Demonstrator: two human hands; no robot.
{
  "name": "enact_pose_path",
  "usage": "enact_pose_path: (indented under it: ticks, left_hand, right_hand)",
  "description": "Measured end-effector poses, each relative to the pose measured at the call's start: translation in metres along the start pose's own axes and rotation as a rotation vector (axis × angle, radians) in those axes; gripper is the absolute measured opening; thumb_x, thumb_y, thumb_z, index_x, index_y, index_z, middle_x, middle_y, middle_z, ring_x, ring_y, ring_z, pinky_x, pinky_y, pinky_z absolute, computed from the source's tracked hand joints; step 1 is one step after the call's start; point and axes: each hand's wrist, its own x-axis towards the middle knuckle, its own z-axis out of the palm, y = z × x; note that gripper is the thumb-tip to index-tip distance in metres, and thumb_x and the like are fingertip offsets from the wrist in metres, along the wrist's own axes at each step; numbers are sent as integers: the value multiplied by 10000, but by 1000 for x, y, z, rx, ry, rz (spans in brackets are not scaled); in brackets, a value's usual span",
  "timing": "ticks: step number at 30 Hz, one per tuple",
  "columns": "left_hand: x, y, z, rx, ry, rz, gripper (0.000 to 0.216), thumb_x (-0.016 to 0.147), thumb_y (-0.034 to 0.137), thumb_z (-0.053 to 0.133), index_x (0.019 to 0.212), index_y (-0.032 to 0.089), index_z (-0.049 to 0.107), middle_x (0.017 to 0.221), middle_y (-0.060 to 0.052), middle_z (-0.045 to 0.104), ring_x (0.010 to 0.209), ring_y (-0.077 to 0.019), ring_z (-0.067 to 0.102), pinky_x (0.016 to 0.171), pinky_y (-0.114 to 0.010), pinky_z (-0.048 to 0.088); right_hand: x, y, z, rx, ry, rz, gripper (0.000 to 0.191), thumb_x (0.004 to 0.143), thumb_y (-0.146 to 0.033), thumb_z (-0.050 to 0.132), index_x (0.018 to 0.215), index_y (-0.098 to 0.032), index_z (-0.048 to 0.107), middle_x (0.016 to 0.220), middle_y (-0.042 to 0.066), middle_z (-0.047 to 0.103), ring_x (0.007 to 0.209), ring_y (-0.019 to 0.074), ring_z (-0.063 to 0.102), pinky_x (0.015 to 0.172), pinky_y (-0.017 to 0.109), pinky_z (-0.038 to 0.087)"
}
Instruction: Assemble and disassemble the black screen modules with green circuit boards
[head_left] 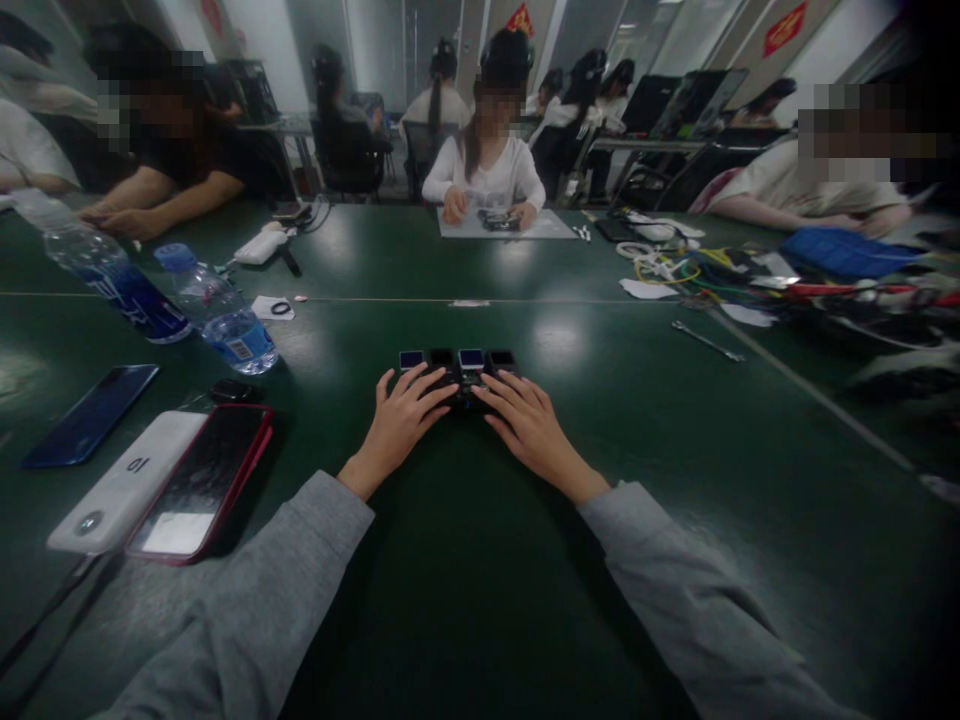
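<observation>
A small black device (458, 362) with a row of little screens, two of them lit blue, lies on the dark green table (480, 560) in front of me. My left hand (401, 420) rests on its near left side, fingers stretched forward and touching it. My right hand (525, 420) lies on its near right side, fingers extended over the black body. Both arms wear grey sleeves. The near part of the device is hidden under my fingers.
At left lie a red-cased phone (201, 480), a white power bank (127, 490), a blue phone (91, 413) and two water bottles (217, 312). Cables and tools (697, 270) clutter the right. A person (489, 165) sits opposite, others at the sides.
</observation>
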Motion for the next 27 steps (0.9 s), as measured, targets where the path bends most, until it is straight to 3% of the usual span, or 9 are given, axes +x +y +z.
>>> enact_pose_path:
  ticks: [13,16,20,23,27]
  left_hand:
    - [0,1,0,-18,-7,12,423,923,367,493,1345,375,461,1448,-4,467,1381,-264,345,1128,-592,206]
    - [-1,-2,0,-85,94,-73,619,857,509,553,1421,352,354,1509,-40,375,1411,-283,282,1146,-557,207]
    - [-4,-14,5,-195,238,-300,914,751,608,633,1484,304,180,1567,-111,210,1440,-338,185,1138,-584,214]
    - [-5,-25,12,-311,212,-374,1020,707,622,669,1492,291,108,1559,-160,173,1435,-374,185,1109,-617,252]
    - [-5,-31,15,-375,99,-321,1097,662,599,719,1492,305,64,1564,-167,112,1438,-396,161,1094,-629,279]
  right_hand:
    - [1,-3,-3,12,-15,4,506,986,-300,391,1476,-341,271,1533,-14,292,1428,222,214,1146,514,227]
    - [1,-3,-4,17,4,31,534,980,-328,415,1484,-330,242,1556,-1,234,1439,231,175,1147,507,242]
    - [-1,1,-2,41,91,159,598,957,-377,462,1494,-329,204,1584,21,102,1448,280,118,1122,539,290]
    - [-2,6,1,72,101,214,617,957,-395,454,1502,-330,173,1573,48,135,1431,305,180,1093,576,327]
    - [-3,7,2,122,62,225,613,961,-401,441,1507,-298,180,1558,81,184,1383,310,305,1058,572,386]
